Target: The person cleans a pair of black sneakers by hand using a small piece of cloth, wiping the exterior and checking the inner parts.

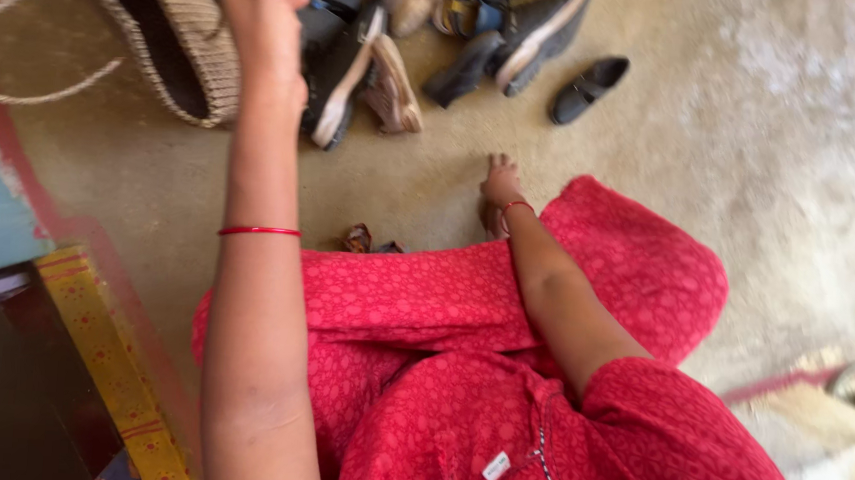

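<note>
My left hand (261, 8) is raised toward the top left, seen from the back. Its fingers are curled on a black shoe (328, 18) at the edge of a pile of footwear (463, 22). A thin red bangle circles that forearm. The hand sits just right of a woven basket (195, 48) lying on its side. My right hand (500, 183) rests flat on the concrete floor with its fingers apart and nothing in it, beside my knee under a red patterned dress (463, 303).
A lone black flat shoe (589, 86) lies right of the pile. The basket's rope handle (19, 51) loops out at the far left. A small brown object (357, 237) sits by the dress hem. A yellow patterned border (108, 368) and dark furniture stand at lower left.
</note>
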